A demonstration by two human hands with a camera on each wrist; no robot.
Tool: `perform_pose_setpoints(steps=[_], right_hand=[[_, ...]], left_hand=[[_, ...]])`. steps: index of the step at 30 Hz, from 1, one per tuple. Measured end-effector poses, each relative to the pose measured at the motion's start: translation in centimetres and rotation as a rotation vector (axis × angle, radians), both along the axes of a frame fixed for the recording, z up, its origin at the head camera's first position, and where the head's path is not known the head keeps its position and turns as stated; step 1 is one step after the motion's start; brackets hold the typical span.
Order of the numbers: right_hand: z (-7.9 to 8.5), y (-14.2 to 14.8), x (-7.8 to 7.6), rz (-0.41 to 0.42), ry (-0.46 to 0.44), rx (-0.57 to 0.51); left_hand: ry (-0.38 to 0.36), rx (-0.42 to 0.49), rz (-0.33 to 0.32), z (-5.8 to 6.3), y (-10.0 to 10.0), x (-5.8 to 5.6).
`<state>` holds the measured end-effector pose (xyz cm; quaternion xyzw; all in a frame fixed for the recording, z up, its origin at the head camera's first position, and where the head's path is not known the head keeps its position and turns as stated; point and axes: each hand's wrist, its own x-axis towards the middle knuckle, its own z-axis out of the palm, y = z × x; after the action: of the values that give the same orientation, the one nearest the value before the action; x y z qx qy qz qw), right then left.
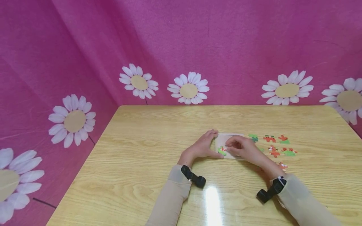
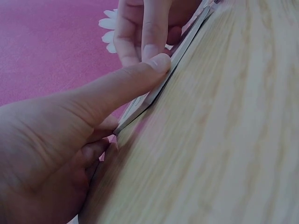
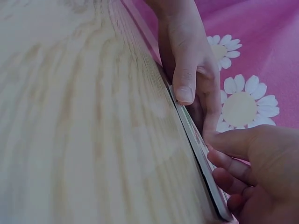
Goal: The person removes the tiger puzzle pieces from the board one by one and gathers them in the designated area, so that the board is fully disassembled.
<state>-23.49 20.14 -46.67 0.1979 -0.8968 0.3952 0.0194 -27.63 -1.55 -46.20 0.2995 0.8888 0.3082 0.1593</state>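
A pale, flat puzzle board [image 1: 220, 138] with a raised rim lies on the table. My left hand [image 1: 202, 146] spans its left end, the thumb on the near rim and the fingers at the far left corner, holding it. In the board's near left corner is a green and red jigsaw piece [image 1: 222, 151]. My right hand [image 1: 244, 149] reaches over the board with curled fingers, its thumb and fingertips pinching at the right side of that piece. In the right wrist view, the right hand [image 3: 266, 163] and the left hand [image 3: 189, 60] come close together over the board's rim [image 3: 198, 158].
Several loose jigsaw pieces lie right of the board in rough rows, among them a red and white piece [image 1: 273, 151], a red piece [image 1: 269, 138] and a green piece [image 1: 253, 137], partly behind the right arm. A pink flowered curtain [image 1: 226, 47] hangs behind the wooden table [image 1: 147, 150].
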Motion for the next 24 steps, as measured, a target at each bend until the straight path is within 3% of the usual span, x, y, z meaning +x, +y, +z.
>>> perform_pose_setpoints(steps=[15,24], right_hand=[[-0.17,-0.69,-0.67,0.059,-0.033,0.013],[0.19,-0.94,-0.94,0.064,-0.131,-0.009]], left_hand=[[-0.001,-0.008,-0.008,-0.02,0.16,-0.19],[-0.014,-0.002,0.005,-0.17,0.15,-0.11]])
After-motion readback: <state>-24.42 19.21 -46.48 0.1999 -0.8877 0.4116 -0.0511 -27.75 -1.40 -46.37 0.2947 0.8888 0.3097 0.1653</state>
